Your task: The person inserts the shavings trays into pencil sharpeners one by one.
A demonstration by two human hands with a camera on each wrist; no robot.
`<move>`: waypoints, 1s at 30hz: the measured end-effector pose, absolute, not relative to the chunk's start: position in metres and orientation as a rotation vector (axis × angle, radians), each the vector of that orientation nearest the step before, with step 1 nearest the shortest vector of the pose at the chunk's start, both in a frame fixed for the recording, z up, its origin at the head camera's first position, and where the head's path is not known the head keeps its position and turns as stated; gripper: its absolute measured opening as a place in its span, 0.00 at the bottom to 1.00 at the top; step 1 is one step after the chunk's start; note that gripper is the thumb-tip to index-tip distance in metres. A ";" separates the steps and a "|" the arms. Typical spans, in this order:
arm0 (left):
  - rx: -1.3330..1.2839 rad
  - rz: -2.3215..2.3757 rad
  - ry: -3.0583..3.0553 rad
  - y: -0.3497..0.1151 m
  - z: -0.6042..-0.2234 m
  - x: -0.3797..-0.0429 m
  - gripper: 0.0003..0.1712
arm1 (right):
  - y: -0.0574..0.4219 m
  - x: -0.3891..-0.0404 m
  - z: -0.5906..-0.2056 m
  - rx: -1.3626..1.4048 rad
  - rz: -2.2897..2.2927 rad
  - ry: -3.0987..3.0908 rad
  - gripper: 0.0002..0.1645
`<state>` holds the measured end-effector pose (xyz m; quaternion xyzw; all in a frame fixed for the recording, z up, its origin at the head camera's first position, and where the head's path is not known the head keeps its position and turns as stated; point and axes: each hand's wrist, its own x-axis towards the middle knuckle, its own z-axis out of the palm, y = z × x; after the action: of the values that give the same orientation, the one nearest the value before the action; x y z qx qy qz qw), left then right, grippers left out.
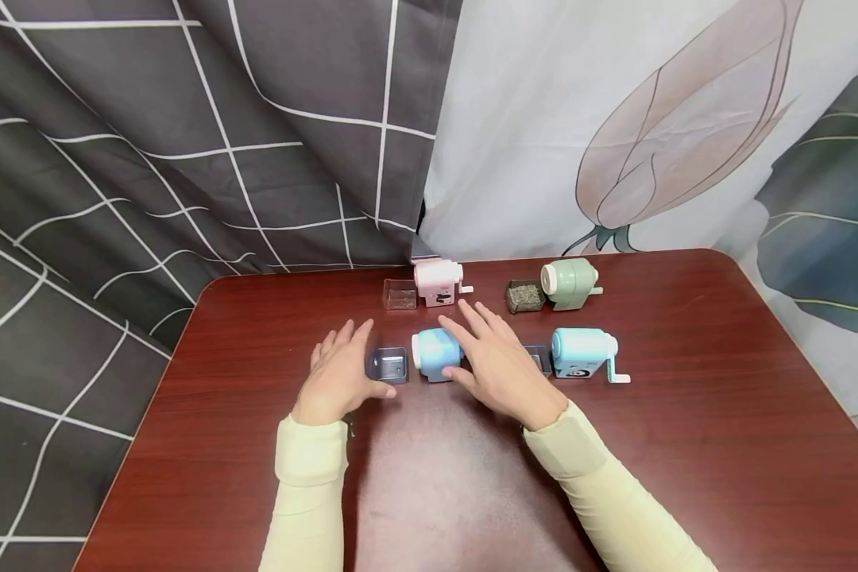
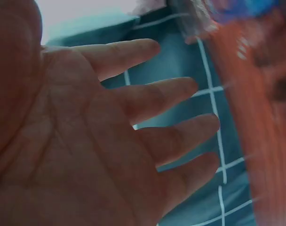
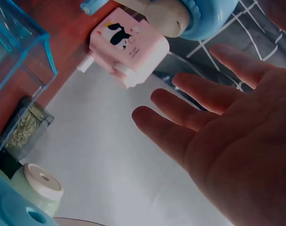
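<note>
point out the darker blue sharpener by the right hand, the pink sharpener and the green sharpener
Darker blue sharpener (image 1: 436,353), head view, on its body
Pink sharpener (image 1: 438,280), head view, on its body
Green sharpener (image 1: 571,283), head view, on its body

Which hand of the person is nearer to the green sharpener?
Right. The right hand is to the left of the green sharpener and closer to the person; the left hand is much farther left, beside the bluish tray.

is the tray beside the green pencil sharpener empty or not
Not empty: the head view shows shavings inside the tray.
</note>
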<state>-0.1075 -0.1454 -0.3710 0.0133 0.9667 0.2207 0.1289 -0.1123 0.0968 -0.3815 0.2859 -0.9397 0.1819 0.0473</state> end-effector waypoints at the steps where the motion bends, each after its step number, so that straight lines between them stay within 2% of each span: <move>1: 0.036 0.628 2.812 -0.148 -0.373 -0.107 0.64 | 0.096 -0.112 -0.382 0.874 0.555 -2.870 0.42; 15: 0.110 0.690 2.812 -0.169 -0.396 -0.110 0.59 | 0.087 -0.117 -0.386 0.926 0.589 -2.886 0.40; 30: 0.179 0.791 2.816 -0.168 -0.411 -0.118 0.51 | 0.081 -0.121 -0.392 0.984 0.670 -2.875 0.35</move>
<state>-0.1176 -0.1680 -0.4114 0.0608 0.9556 0.2684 0.1051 -0.1212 0.0807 -0.3918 0.3161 -0.9239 0.2152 0.0151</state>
